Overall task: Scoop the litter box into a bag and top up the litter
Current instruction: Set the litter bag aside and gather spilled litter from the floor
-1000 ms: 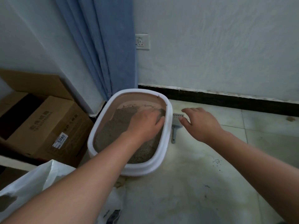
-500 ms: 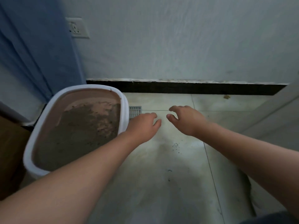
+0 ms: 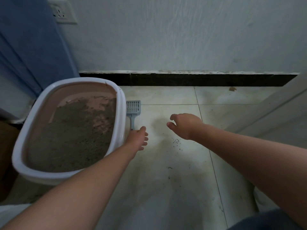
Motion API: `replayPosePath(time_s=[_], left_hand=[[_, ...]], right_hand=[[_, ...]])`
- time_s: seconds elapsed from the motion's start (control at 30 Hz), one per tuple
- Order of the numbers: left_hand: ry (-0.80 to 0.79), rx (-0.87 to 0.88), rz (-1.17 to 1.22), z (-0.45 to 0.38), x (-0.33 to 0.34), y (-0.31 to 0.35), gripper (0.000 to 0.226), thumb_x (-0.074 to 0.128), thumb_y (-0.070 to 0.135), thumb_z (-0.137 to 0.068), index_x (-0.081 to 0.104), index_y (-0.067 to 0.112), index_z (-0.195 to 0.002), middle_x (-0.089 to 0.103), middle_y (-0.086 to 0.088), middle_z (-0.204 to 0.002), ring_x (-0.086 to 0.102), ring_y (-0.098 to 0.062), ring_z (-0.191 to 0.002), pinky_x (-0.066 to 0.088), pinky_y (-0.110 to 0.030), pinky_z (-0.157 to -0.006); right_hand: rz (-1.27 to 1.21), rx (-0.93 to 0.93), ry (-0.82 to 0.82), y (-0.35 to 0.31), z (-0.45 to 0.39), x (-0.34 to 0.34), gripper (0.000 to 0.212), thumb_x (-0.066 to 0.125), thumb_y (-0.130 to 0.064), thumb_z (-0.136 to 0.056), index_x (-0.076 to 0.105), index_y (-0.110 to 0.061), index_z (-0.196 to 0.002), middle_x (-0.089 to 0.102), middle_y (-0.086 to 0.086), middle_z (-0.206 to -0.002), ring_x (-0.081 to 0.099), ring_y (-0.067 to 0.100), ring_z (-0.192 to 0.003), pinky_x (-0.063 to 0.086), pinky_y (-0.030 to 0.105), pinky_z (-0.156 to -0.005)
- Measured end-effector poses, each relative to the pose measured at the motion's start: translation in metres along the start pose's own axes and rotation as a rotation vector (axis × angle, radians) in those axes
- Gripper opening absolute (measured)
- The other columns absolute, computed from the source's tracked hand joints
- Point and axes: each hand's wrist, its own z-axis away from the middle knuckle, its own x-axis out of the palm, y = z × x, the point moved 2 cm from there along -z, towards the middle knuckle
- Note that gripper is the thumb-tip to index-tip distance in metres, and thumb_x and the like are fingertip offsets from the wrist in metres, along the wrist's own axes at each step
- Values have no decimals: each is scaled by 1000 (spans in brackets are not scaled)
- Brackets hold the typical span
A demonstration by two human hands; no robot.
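Note:
The white-rimmed litter box (image 3: 18, 147) with a pink inner wall sits on the floor at the left and holds grey-brown litter (image 3: 74, 136). A grey slotted litter scoop (image 3: 133, 107) lies on the tiles against the box's right side, handle towards me. My left hand (image 3: 137, 138) is at the handle's near end with curled, parted fingers. The handle tip still shows outside the hand. My right hand (image 3: 184, 125) hovers over the tiles to the right of the scoop, fingers loosely spread and holding nothing. A white bag corner (image 3: 10, 211) shows at the lower left.
A blue curtain (image 3: 33, 47) hangs behind the box, with a wall socket (image 3: 64, 13) beside it. A dark skirting (image 3: 182, 79) runs along the wall. Spilled litter grains (image 3: 177, 142) dot the tiles. A pale door edge (image 3: 274, 110) slants at the right. A brown cardboard box (image 3: 6, 138) stands at the far left.
My view has swung right and down. My left hand left the litter and moved down to the scoop handle's end; my right hand moved off the scoop to the right.

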Motion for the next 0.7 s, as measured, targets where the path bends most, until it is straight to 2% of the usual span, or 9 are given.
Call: replayPosePath(time_s=[0.07,0.2,0.33,0.43,0.53,0.6,0.7], left_hand=[[-69,-59,149,-3,11,-6,40,41,41,-99,64,8,-100,68,-9,-95,65,-23,-79,51,-35,-79],[-190,-139,392,-10,36,-22,50,33,47,-101,63,7,-105,67,-12,-112,66,-26,-95,51,-40,-90],[-235,-170,699,-19,39,-18,56,27,49,-102,57,5,-120,63,-15,-117,61,-31,-106,45,-44,-102],[-274,-211,867,-26,42,-16,59,29,51,-100,59,3,-118,64,-16,-121,63,-31,-104,46,-44,-100],[-327,-247,979,-28,52,-21,59,32,50,-99,61,2,-117,66,-16,-122,63,-31,-106,46,-44,-101],[-360,-267,1061,-26,62,-25,61,32,51,-98,62,1,-117,68,-16,-118,64,-32,-108,45,-44,-102],[-395,-290,1134,-23,79,-29,66,31,53,-97,63,0,-117,71,-18,-111,64,-33,-107,47,-44,-99]], right_hand=[[36,21,-22,9,3,11,49,30,-50,-100,53,-15,-126,65,7,-113,60,28,-103,49,37,-81],[69,87,-51,32,7,35,44,32,-46,-101,55,-16,-122,65,9,-111,59,29,-101,44,34,-74],[30,144,-12,48,0,51,30,37,-33,-102,59,-14,-106,66,11,-100,53,26,-80,38,30,-66],[-117,245,48,49,-8,71,24,45,-27,-99,62,-17,-112,68,8,-105,59,27,-91,42,29,-72],[-196,261,64,42,-15,96,31,52,-28,-95,61,-18,-123,67,4,-116,60,26,-107,48,31,-87],[-221,285,79,40,-20,110,31,55,-28,-92,63,-18,-121,68,3,-113,61,25,-106,49,32,-89],[-235,339,136,36,-29,132,21,54,-25,-89,66,-17,-104,67,5,-98,63,26,-93,52,33,-78]])
